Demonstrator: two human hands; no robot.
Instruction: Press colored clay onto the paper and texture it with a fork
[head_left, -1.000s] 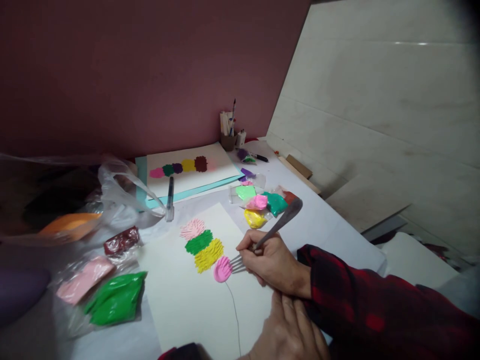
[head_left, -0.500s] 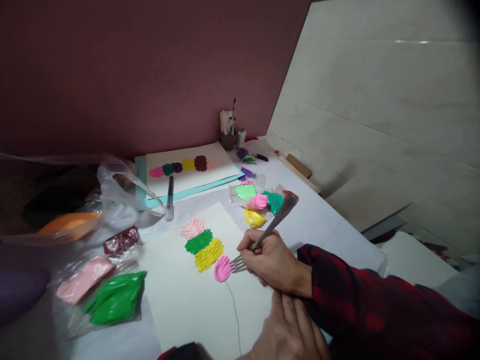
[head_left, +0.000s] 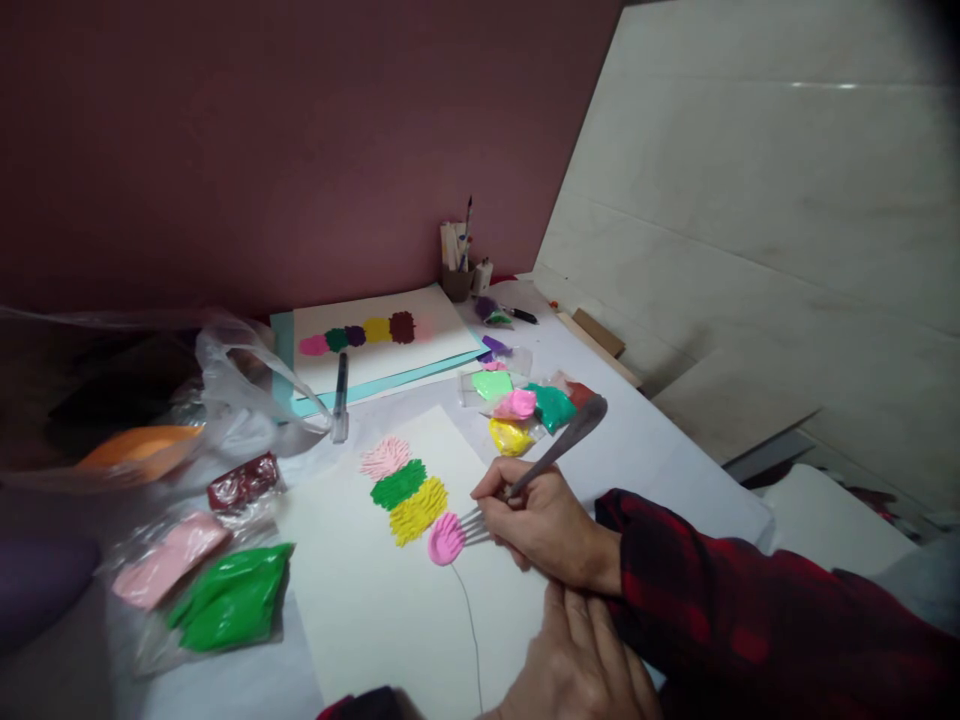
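Perhaps a harder drag of the fork (head_left: 559, 445), gripped in the right hand (head_left: 551, 525), risked tearing the pink clay (head_left: 445, 542) (the left hand (head_left: 577, 660) lay flat, fingers outstretched).

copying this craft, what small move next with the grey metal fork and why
Probably press the grey metal fork into the smoother left edge of the round pink clay disc: its right side looks grooved, whereas the ragged yellow clay band is grooved throughout.
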